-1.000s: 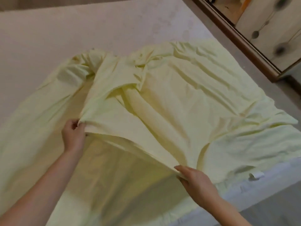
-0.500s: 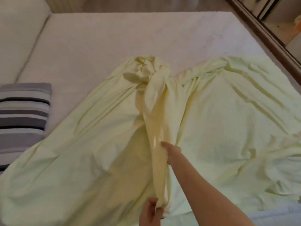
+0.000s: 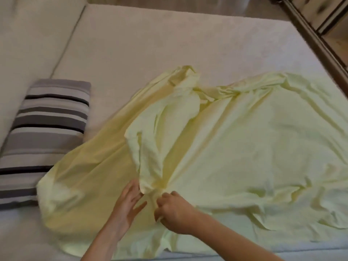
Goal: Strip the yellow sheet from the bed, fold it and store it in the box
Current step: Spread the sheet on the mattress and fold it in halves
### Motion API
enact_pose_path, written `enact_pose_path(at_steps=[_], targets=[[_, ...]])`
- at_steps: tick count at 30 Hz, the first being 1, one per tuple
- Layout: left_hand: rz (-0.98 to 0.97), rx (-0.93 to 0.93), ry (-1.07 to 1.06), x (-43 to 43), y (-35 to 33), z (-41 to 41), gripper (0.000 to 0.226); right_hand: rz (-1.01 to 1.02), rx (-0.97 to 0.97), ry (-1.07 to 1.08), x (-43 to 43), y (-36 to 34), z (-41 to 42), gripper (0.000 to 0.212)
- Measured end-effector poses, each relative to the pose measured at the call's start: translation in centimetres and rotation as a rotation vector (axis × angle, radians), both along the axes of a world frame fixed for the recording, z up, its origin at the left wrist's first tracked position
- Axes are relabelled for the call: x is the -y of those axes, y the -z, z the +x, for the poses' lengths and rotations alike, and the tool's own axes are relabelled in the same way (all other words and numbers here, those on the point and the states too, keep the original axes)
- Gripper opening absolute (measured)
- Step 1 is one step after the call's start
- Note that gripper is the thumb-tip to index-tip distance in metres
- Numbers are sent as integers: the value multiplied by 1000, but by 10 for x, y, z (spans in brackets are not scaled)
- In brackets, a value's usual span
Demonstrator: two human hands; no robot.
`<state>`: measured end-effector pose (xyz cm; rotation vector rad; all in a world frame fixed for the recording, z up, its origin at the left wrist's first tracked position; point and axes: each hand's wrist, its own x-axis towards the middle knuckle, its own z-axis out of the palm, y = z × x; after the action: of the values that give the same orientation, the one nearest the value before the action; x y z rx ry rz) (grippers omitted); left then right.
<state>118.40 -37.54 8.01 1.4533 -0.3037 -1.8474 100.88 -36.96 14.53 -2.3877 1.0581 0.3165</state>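
Observation:
The pale yellow sheet (image 3: 244, 144) lies loose and crumpled over the near half of the bare mattress (image 3: 169, 44). A bunched ridge of it runs from the middle of the bed down to my hands. My left hand (image 3: 130, 202) has its fingers spread and straight, touching the near end of that ridge. My right hand (image 3: 173, 211) is curled and grips a gathered bit of the sheet right beside it. The two hands are almost touching near the bed's front edge. No box is in view.
A grey, white and black striped pillow (image 3: 45, 132) lies at the left, partly under the sheet's edge. A padded headboard (image 3: 33, 34) runs along the left. A dark wooden wardrobe frame (image 3: 320, 40) stands past the bed's right side.
My hands, apart along a lifted edge one second ago, have come together near the front edge. The raised fold has dropped onto the bed. The view swung left.

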Motion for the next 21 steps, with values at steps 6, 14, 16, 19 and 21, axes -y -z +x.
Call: enact_pose_path(at_steps=[6, 14, 16, 19, 21], targets=[[351, 195, 46, 40, 28, -37, 71, -190, 237, 189, -52, 21, 17, 19], [591, -151, -93, 33, 76, -31, 57, 129, 592, 813, -58, 15, -9, 46], [516, -193, -234, 50, 78, -23, 53, 340, 536, 1066, -56, 17, -19, 54], [352, -95, -403, 86, 66, 0, 49, 557, 263, 1066, -47, 15, -42, 31], [238, -39, -493, 121, 44, 20, 47, 532, -5, 927, -28, 8, -57, 24]])
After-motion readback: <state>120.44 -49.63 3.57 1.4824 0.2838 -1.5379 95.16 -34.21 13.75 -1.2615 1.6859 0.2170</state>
